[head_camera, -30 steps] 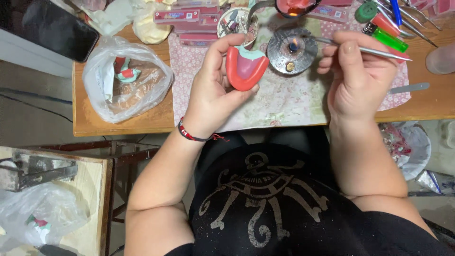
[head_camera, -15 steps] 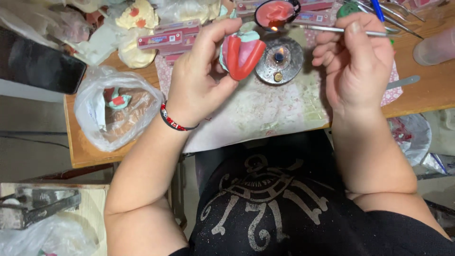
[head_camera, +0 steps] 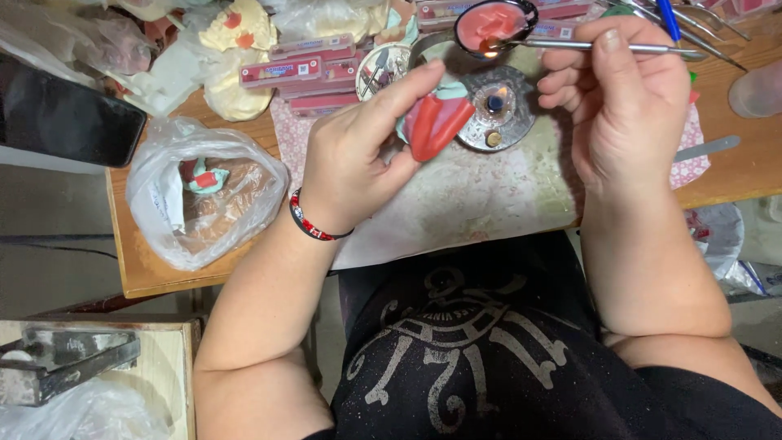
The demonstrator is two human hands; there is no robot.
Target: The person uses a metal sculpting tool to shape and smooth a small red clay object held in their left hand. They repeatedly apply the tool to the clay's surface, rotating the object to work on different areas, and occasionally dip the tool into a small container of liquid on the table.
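One red wax piece [head_camera: 436, 124] in left hand [head_camera: 358, 159].

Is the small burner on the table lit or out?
Lit. A small flame shows at the wick of the round metal burner, just beyond the red wax piece held in the left hand.

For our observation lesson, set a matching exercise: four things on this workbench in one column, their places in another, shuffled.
1. red wax piece
2. metal tool
3. plastic bag
4. black phone

A. table's far left edge
B. in the right hand
C. in the left hand
D. on the table, left of the left hand

Pairs: 1-C, 2-B, 3-D, 4-A
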